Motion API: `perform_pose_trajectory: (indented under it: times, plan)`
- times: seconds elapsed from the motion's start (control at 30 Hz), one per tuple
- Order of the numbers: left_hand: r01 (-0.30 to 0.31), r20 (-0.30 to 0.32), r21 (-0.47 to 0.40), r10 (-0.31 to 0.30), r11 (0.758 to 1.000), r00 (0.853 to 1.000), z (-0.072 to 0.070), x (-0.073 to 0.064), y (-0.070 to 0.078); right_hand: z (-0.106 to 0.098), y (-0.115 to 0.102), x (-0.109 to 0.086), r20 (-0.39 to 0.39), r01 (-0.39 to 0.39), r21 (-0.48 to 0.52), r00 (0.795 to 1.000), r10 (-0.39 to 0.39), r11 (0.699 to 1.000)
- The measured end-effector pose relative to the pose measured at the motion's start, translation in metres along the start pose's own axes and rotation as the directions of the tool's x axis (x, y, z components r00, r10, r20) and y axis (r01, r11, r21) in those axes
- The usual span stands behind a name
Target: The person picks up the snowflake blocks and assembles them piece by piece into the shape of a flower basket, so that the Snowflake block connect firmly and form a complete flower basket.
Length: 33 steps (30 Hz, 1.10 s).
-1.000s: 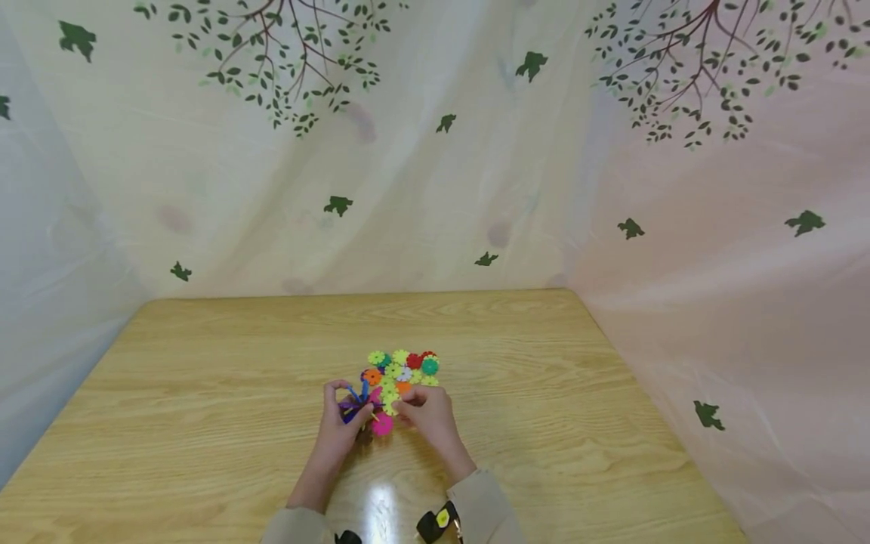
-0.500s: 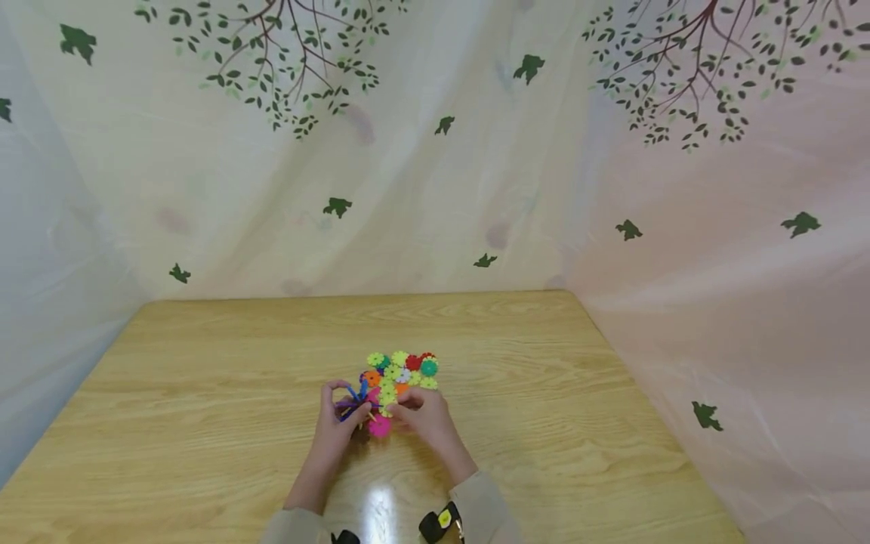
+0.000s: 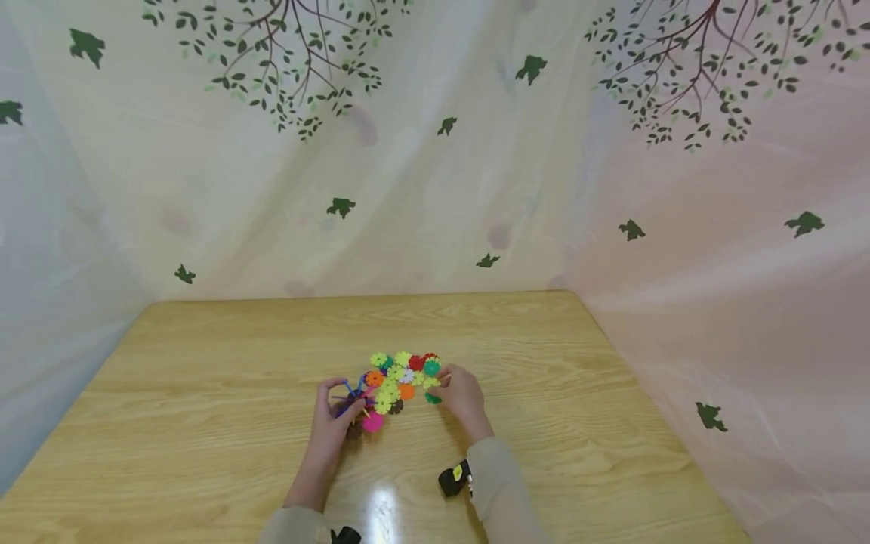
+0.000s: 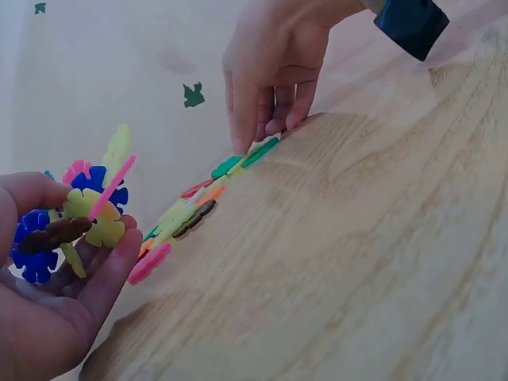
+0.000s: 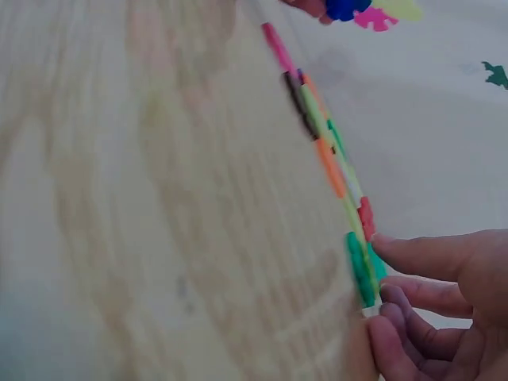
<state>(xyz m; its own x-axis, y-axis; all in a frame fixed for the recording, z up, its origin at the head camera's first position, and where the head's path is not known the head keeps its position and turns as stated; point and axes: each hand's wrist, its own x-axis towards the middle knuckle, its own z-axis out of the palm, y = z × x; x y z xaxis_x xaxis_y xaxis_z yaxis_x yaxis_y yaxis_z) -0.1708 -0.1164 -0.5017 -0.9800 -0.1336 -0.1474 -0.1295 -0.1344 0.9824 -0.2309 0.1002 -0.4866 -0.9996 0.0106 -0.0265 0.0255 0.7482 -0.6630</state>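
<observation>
I see the right hand (image 3: 465,397) has moved outward, apparently pinching and steadying the flat multicoloured plastic-flower sheet (image 3: 394,374); the left hand (image 3: 329,427) pinches the blue-and-yellow plastic-flower cluster (image 4: 99,218).

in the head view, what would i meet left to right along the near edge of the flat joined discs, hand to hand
Left hand → bright pink round plastic disc → nearest yellow-green flower-shaped disc → dark brown notched disc → nearer orange round disc → nearer green disc → right hand.
</observation>
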Motion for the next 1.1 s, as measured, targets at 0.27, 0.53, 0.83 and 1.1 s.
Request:
perform_pose_trajectory:
  times: [0.27,0.53,0.83,1.1]
  plan:
    - [-0.056,-0.017,0.085,0.058,0.995,0.998,0.001,0.000,-0.002,0.001,-0.003,0.004,0.002,-0.017,-0.079,1.000,0.017,0.997]
    - [-0.018,-0.055,0.137,0.026,0.990,0.998,0.001,0.000,-0.003,-0.003,-0.013,-0.008,0.015,0.049,0.182,0.998,-0.053,0.982]
    - [0.014,-0.041,0.169,-0.007,0.986,0.999,-0.002,0.000,0.000,-0.002,-0.041,-0.024,0.128,0.125,0.452,0.971,-0.203,0.883]
    - [-0.003,-0.032,0.141,0.008,0.990,0.999,0.000,0.003,0.000,0.005,-0.047,-0.028,0.100,0.170,0.399,0.969,-0.228,0.901]
